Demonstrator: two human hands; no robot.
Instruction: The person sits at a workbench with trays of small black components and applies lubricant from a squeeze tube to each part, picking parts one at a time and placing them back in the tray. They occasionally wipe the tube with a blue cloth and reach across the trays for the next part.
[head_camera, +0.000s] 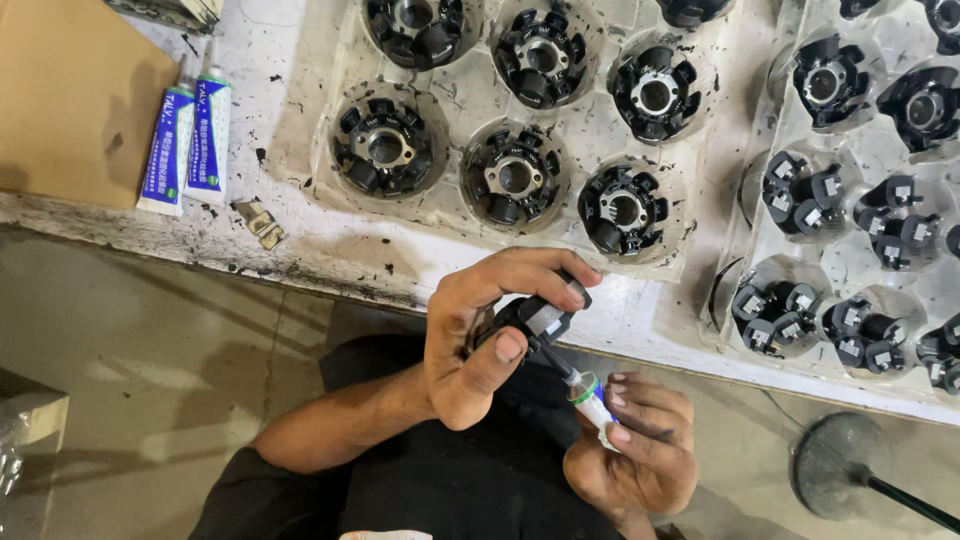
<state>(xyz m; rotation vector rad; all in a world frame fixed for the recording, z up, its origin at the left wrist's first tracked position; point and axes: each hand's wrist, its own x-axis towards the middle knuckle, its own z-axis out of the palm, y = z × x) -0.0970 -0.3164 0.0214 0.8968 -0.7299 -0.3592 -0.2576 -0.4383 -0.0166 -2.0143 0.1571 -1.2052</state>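
Left hand (480, 335) clamped on black part (535, 318), right hand (635, 450) gripping glue tube (592, 400), trays (320, 180) of black rotors (385, 148) beyond

Two blue-and-white tubes (190, 140) beside brown cardboard (70, 95) — clear trays (690, 270) hold round black parts (385, 148).

Trays of black parts (520, 180) crowd the bench; bare strip (300, 255) along its edge lies open.
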